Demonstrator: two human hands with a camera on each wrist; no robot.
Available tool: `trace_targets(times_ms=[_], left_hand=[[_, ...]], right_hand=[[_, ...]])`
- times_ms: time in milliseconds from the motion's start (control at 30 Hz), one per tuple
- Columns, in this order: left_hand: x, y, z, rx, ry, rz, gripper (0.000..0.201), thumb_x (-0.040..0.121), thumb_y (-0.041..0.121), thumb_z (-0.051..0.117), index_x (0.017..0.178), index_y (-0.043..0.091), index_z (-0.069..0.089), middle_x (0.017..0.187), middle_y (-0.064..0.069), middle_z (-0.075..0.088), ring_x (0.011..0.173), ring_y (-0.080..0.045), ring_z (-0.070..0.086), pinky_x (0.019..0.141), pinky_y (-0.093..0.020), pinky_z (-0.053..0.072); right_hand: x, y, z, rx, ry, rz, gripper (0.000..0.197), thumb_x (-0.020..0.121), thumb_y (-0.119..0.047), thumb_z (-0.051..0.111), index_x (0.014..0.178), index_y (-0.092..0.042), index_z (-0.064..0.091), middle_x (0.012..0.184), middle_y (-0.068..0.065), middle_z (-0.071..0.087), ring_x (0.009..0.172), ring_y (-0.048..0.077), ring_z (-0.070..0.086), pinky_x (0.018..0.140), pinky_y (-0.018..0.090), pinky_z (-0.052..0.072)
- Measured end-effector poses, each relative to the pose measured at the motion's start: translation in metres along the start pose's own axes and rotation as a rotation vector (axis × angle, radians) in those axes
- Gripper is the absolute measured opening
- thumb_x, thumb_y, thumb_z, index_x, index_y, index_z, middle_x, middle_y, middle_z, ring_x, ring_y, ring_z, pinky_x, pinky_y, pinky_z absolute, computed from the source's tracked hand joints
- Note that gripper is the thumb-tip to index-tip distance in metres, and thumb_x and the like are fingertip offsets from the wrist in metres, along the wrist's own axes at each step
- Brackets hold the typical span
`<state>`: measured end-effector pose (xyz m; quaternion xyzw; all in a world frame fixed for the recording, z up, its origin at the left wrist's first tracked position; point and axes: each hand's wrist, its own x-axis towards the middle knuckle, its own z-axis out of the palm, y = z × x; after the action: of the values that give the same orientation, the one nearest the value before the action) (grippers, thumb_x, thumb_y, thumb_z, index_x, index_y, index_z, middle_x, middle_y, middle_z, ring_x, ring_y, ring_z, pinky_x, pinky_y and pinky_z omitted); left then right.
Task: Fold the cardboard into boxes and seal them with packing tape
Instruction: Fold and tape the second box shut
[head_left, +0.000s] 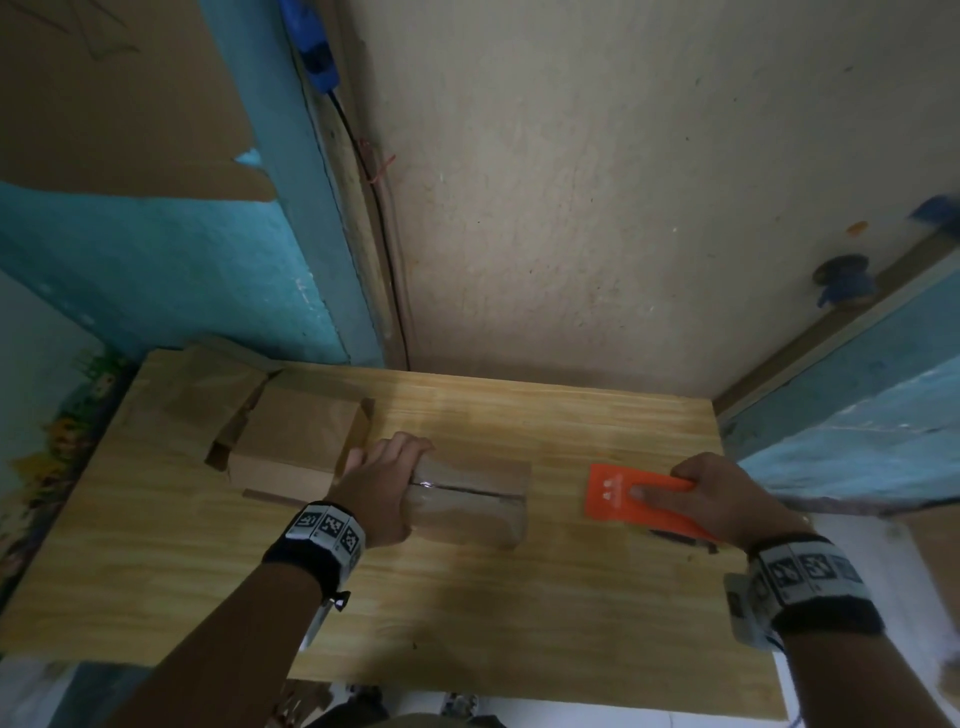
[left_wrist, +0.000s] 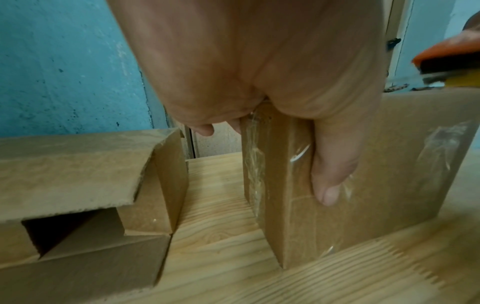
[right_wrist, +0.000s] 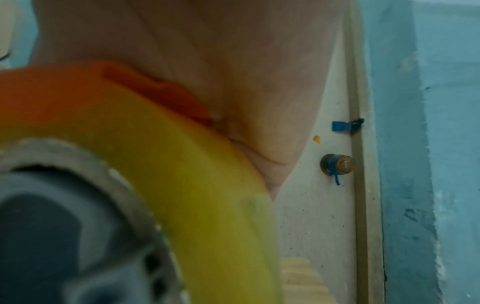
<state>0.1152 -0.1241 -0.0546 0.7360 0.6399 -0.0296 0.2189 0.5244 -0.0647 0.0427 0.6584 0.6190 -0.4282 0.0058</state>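
Note:
A small taped cardboard box stands mid-table, with clear tape over its top seam. My left hand grips its left end, thumb on the near side and fingers over the far side. The box's taped face fills the left wrist view. My right hand holds an orange tape dispenser just above the table, to the right of the box and apart from it. The yellowish tape roll and orange body fill the right wrist view.
Two more cardboard boxes with open flaps sit at the table's back left, close to my left hand. The wooden table meets a beige door behind, with a knob. Blue walls stand on both sides.

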Motion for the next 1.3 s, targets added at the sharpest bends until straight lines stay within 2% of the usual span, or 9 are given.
trace_targets(times_ms=[67,233,433,600,767,933,1033,1167,1300], left_hand=[[0.0,0.0,0.0,-0.003,-0.007,-0.009,0.111,0.062,0.035,0.086,0.151,0.036,0.019,0.148,0.014,0.027,0.137,-0.013,0.036,0.111,-0.044,0.03],[-0.001,0.0,0.0,-0.006,-0.008,-0.015,0.11,0.061,0.032,0.085,0.149,0.038,0.019,0.146,0.015,0.027,0.136,-0.013,0.036,0.108,-0.041,0.03],[0.0,0.002,-0.002,-0.005,-0.011,-0.014,0.109,0.063,0.032,0.086,0.15,0.038,0.019,0.146,0.015,0.027,0.137,-0.013,0.034,0.108,-0.041,0.03],[0.001,0.004,-0.004,0.009,-0.015,-0.014,0.108,0.064,0.032,0.086,0.15,0.036,0.021,0.146,0.014,0.027,0.137,-0.014,0.035,0.109,-0.043,0.031],[0.001,0.002,-0.002,0.01,-0.016,-0.018,0.109,0.062,0.031,0.086,0.149,0.036,0.021,0.145,0.014,0.027,0.136,-0.015,0.035,0.107,-0.044,0.033],[0.003,0.002,0.001,-0.047,-0.02,-0.03,0.11,0.059,0.024,0.087,0.148,0.036,0.024,0.144,0.013,0.027,0.136,-0.016,0.034,0.108,-0.046,0.034],[0.003,0.002,0.001,-0.047,-0.014,-0.026,0.108,0.06,0.025,0.087,0.148,0.035,0.025,0.143,0.013,0.029,0.135,-0.016,0.035,0.108,-0.047,0.034],[0.003,0.003,0.001,-0.03,-0.011,-0.019,0.109,0.06,0.025,0.088,0.149,0.034,0.025,0.143,0.012,0.028,0.135,-0.016,0.034,0.109,-0.046,0.034],[0.003,0.004,0.003,-0.027,0.0,-0.024,0.109,0.062,0.025,0.087,0.15,0.033,0.023,0.144,0.011,0.027,0.135,-0.016,0.033,0.109,-0.045,0.033]], right_hand=[[0.016,0.002,0.015,-0.106,0.011,0.067,0.062,0.071,-0.075,0.082,0.088,-0.016,0.076,0.08,0.001,0.078,0.066,0.018,0.077,0.067,0.038,0.066],[0.048,0.0,0.058,-0.259,-0.052,0.131,0.071,0.071,-0.086,0.072,0.099,-0.021,0.068,0.096,0.0,0.071,0.085,0.018,0.071,0.086,0.041,0.061],[0.06,-0.01,0.067,-0.321,-0.117,0.106,0.07,0.075,-0.088,0.067,0.101,-0.022,0.067,0.097,-0.002,0.069,0.086,0.017,0.07,0.078,0.034,0.055],[0.059,-0.018,0.068,-0.393,-0.112,0.083,0.078,0.07,-0.092,0.067,0.103,-0.022,0.064,0.096,-0.002,0.067,0.083,0.016,0.068,0.075,0.033,0.056],[0.067,-0.034,0.077,-0.457,-0.093,0.072,0.077,0.069,-0.093,0.067,0.102,-0.022,0.065,0.095,-0.002,0.068,0.085,0.016,0.068,0.085,0.038,0.06],[0.062,-0.064,0.08,-0.703,0.041,0.023,0.074,0.073,-0.094,0.058,0.093,-0.024,0.065,0.086,-0.004,0.066,0.078,0.017,0.066,0.082,0.037,0.06],[0.055,-0.088,0.084,-0.823,0.164,-0.009,0.062,0.08,-0.085,0.057,0.085,-0.024,0.063,0.079,-0.006,0.063,0.072,0.016,0.064,0.073,0.032,0.058],[0.047,-0.105,0.09,-0.824,0.242,0.002,0.044,0.081,-0.068,0.064,0.076,-0.024,0.061,0.071,-0.007,0.061,0.063,0.014,0.061,0.062,0.027,0.053],[0.042,-0.109,0.095,-0.795,0.299,0.02,0.044,0.083,-0.066,0.062,0.073,-0.024,0.057,0.068,-0.007,0.061,0.06,0.014,0.06,0.068,0.029,0.058]])
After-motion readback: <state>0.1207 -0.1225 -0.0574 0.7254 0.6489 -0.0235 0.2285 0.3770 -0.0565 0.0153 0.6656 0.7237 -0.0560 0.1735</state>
